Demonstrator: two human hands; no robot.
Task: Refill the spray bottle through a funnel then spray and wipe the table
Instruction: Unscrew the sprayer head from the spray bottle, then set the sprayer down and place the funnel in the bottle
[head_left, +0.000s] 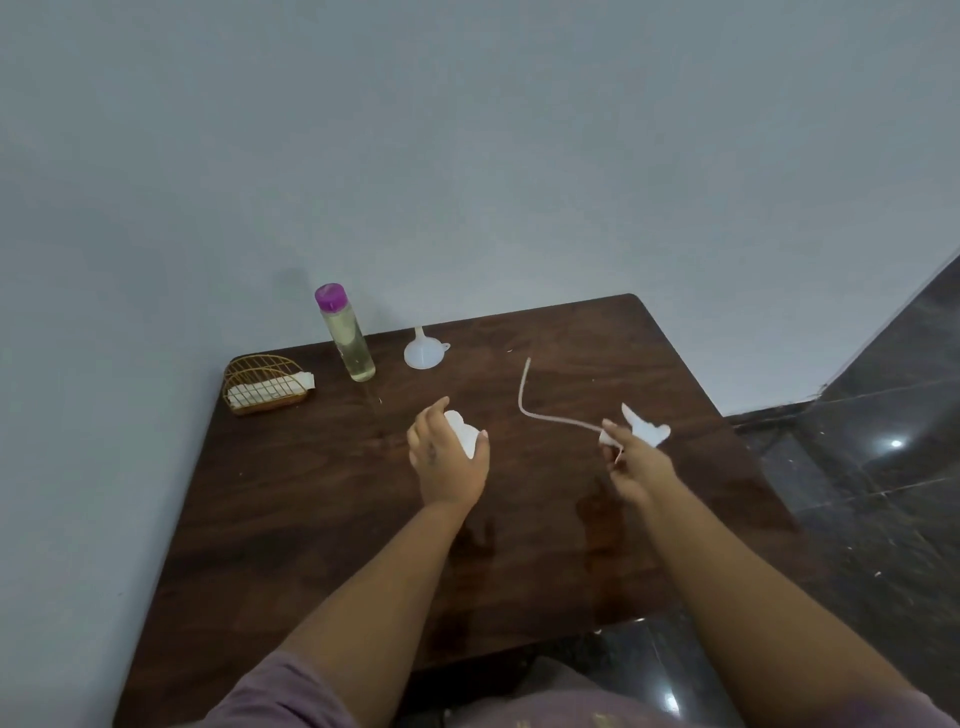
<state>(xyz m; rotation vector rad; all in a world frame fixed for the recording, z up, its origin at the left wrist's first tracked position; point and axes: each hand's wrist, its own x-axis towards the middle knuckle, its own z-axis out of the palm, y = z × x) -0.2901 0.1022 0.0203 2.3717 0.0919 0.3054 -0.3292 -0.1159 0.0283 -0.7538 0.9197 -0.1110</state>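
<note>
Now left hand (447, 457) grips spray bottle (464, 436); right hand (636, 462) pinches sprayer head (644, 428).

Purple cap (330, 297), gold basket (266, 383), brown table (322, 499)

A gold wire basket (266, 383) holding folded white cloth (270, 388).

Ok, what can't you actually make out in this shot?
- Spray bottle, head view: mostly hidden by the left hand; its fill level is unreadable.
- Sprayer head: its collar is covered by the right hand fingers.
- Wire basket contents: white, too small to identify.
</note>
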